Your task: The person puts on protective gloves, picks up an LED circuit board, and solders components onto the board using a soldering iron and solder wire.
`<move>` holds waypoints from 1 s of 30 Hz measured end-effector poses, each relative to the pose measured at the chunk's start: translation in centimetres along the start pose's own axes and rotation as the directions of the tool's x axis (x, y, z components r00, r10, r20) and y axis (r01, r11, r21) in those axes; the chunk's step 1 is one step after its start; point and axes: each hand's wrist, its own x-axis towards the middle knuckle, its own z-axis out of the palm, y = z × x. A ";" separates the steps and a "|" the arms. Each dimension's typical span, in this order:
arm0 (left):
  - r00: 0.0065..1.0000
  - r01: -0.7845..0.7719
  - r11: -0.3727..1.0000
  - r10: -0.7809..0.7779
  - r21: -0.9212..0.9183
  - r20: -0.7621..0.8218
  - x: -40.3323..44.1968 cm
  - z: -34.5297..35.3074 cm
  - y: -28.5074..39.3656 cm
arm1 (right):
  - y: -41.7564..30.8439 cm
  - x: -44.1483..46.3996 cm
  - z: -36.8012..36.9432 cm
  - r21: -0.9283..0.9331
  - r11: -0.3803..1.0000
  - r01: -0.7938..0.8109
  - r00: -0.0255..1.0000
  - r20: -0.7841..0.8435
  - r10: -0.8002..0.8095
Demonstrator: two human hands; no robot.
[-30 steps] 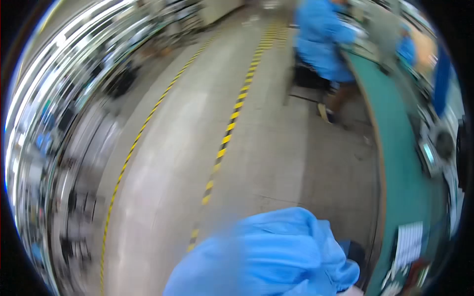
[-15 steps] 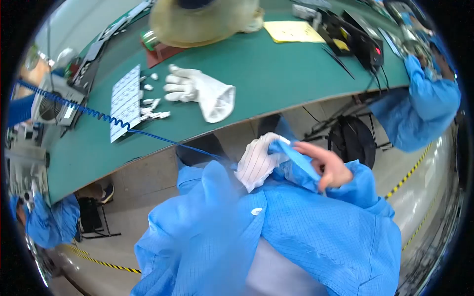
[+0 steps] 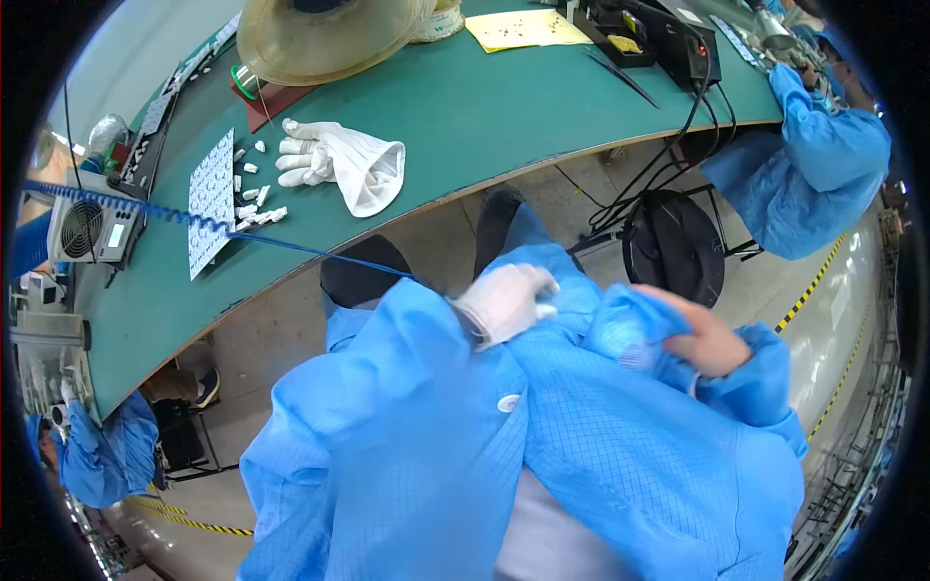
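Observation:
My left hand [image 3: 506, 304] wears a white glove and rests over the front of my blue smock [image 3: 620, 436]. Its fingers are loosely bent, with a gap at the thumb and nothing visible between them. At its wrist a dark band shows, and a blue coiled cord [image 3: 126, 201] runs toward that sleeve. My bare right hand [image 3: 712, 337], a little blurred, is closed on a bunched fold of the smock's blue fabric [image 3: 630, 324]. A second white glove [image 3: 354, 165] lies on the green table, out of reach of either hand's present position.
On the green table [image 3: 465, 116] are a printed white sheet [image 3: 211, 203], small white parts [image 3: 262, 215], tweezers [image 3: 622, 77], yellow paper [image 3: 523, 29] and a black soldering station [image 3: 678, 48]. A black stool [image 3: 673, 247] stands below. Co-workers in blue sit at both sides.
My left hand has let go of the blue fabric. My right hand has moved right and down with the cloth bunched in it. The view has shifted, so the table items appear further left.

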 end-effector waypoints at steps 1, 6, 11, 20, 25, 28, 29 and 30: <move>1.000 -0.007 1.000 0.007 0.002 -0.006 0.5 0.3 0.4 | 0.1 0.3 1.5 -0.301 0.954 -0.020 0.997 -0.081 -0.004; 0.955 -0.280 0.927 0.296 0.248 -0.026 2.1 2.6 1.4 | -2.3 0.9 6.1 -0.735 0.671 -0.094 0.980 0.053 0.194; 0.823 -0.326 0.833 0.482 0.446 -0.299 2.7 3.0 0.4 | 2.2 -0.4 5.4 -0.544 0.808 0.225 0.974 0.150 -0.171; 0.920 -0.217 0.855 0.340 0.472 -0.194 3.8 1.4 4.4 | 7.7 10.7 9.4 -0.765 0.266 -0.587 0.789 -0.614 -0.027; 0.731 -0.450 0.808 0.577 0.380 -0.363 3.0 1.6 1.5 | 1.6 7.3 8.2 -0.769 0.583 -0.264 0.958 -0.282 0.061; 0.810 -0.359 0.853 0.486 0.380 -0.327 2.6 1.0 1.3 | 4.1 1.9 6.9 -0.753 0.657 0.037 0.983 -0.090 -0.158; 0.782 -0.370 0.843 0.509 0.391 -0.359 2.6 1.1 1.0 | 4.4 1.1 7.1 -0.785 0.615 0.077 0.979 -0.056 -0.194; 0.789 -0.384 0.838 0.516 0.387 -0.334 2.5 0.9 1.3 | 4.5 1.1 7.9 -0.787 0.613 0.066 0.978 -0.070 -0.196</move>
